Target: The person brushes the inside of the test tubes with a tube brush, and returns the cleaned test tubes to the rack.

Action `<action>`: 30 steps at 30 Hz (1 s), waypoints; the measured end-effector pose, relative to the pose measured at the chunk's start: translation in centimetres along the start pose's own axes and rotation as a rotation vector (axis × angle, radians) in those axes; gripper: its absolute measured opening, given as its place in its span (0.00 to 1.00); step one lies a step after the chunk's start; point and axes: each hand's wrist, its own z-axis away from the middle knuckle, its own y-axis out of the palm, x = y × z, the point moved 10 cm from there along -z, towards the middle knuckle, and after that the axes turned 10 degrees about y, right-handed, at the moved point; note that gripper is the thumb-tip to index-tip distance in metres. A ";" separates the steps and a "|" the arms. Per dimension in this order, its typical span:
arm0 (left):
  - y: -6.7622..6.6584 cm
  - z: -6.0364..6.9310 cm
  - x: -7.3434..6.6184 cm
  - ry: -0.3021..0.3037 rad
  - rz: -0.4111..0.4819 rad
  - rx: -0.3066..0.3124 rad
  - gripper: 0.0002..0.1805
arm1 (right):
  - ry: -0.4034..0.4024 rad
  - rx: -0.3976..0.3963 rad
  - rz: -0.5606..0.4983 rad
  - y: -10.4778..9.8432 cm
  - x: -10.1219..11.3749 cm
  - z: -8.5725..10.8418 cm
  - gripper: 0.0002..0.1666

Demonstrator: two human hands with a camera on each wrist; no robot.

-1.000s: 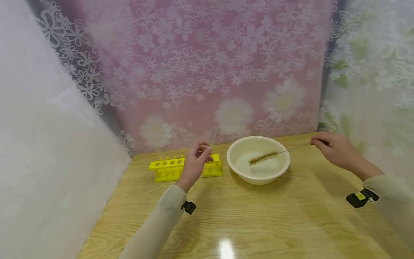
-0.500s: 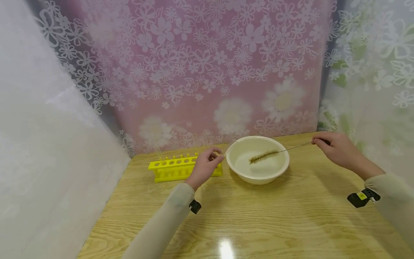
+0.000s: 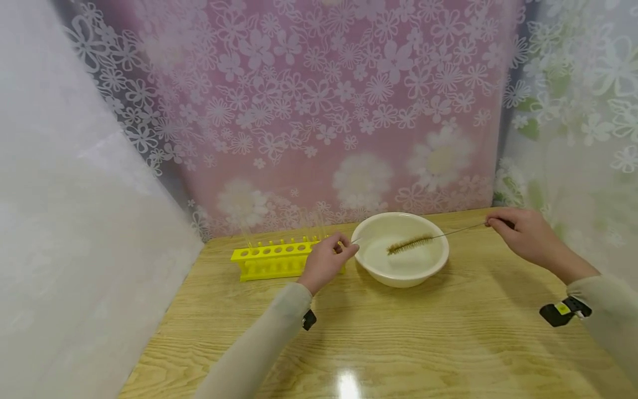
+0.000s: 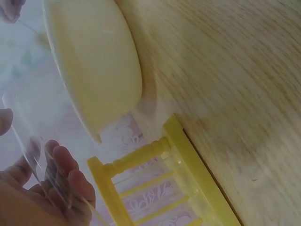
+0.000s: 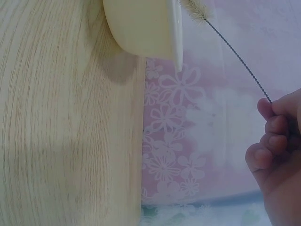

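Clock hours are read from the centre of the head view. Nearest you, at six, spreads the pale wood-grain desk (image 3: 399, 343). Also at six, your left hand (image 3: 329, 257) pinches a clear, colourless tube (image 4: 26, 141), its tip towards two. Just past three, well apart, your right hand (image 3: 523, 235) pinches the twisted metal-wire handle of a tan bristle brush (image 3: 411, 244).

The tube, probably glass, should prove light, rigid, breakable and slippery if wet; hold it gently around its middle. The brush should prove light, with springy bristles and a wire that may bend; grip the bare wire end.

At seven, behind your left hand, stands a yellow plastic rack (image 3: 271, 271). At four, the brush head lies over a round cream bowl (image 3: 401, 280); whether bristles touch it, you cannot tell. At eight, clear upright tubes (image 3: 247, 238) rise from the rack. Farthest, at twelve, hangs a pink flowered curtain (image 3: 309, 100).
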 end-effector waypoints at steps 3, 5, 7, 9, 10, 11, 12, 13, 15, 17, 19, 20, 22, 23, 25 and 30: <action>0.2 0.0 0.3 -0.023 -0.028 0.006 0.19 | -0.003 -0.006 0.004 0.0 0.0 0.0 0.11; 0.4 -0.1 0.6 -0.044 -0.060 0.011 0.21 | 0.001 -0.009 0.004 -0.1 -0.1 0.0 0.11; 0.4 -0.2 0.9 -0.064 -0.092 0.010 0.23 | 0.009 -0.010 0.004 -0.2 -0.2 -0.1 0.11; 0.5 -0.3 1.2 -0.079 -0.115 0.006 0.24 | 0.017 -0.007 0.001 -0.2 -0.2 -0.1 0.12; 0.5 -0.3 1.2 -0.082 -0.127 0.004 0.24 | 0.020 -0.005 0.001 -0.2 -0.3 0.0 0.12; 0.5 -0.3 1.3 -0.084 -0.135 0.003 0.24 | 0.022 -0.004 0.002 -0.2 -0.3 -0.1 0.12; 0.5 -0.3 1.3 -0.083 -0.145 0.001 0.24 | 0.024 -0.005 0.004 -0.3 -0.3 -0.1 0.12; 0.5 -0.4 1.4 -0.081 -0.156 0.000 0.24 | 0.029 -0.003 0.002 -0.3 -0.4 0.0 0.12; 0.5 -0.5 1.4 -0.071 -0.178 -0.003 0.24 | 0.040 0.001 -0.002 -0.2 -0.6 -0.1 0.13; 0.6 -0.6 1.3 -0.059 -0.208 -0.005 0.24 | 0.060 0.008 -0.013 -0.3 -0.9 0.0 0.13; 0.6 -0.7 1.3 -0.051 -0.233 -0.009 0.25 | 0.076 0.015 -0.025 -0.3 -1.1 0.0 0.14; 0.6 -0.8 1.3 -0.049 -0.242 -0.011 0.25 | 0.081 0.018 -0.030 -0.3 -1.2 0.0 0.14; 0.6 -0.8 1.3 -0.054 -0.256 -0.013 0.26 | 0.090 0.021 -0.043 -0.4 -1.4 0.0 0.15; 0.7 -0.9 1.3 -0.059 -0.263 -0.013 0.27 | 0.096 0.022 -0.048 -0.4 -1.5 0.0 0.15; 0.7 -0.9 1.4 -0.070 -0.273 -0.014 0.28 | 0.112 0.027 -0.062 -0.5 -1.7 -0.1 0.15; 0.8 -1.1 1.5 -0.078 -0.294 -0.018 0.30 | 0.185 0.071 -0.102 -0.2 -2.5 0.0 0.18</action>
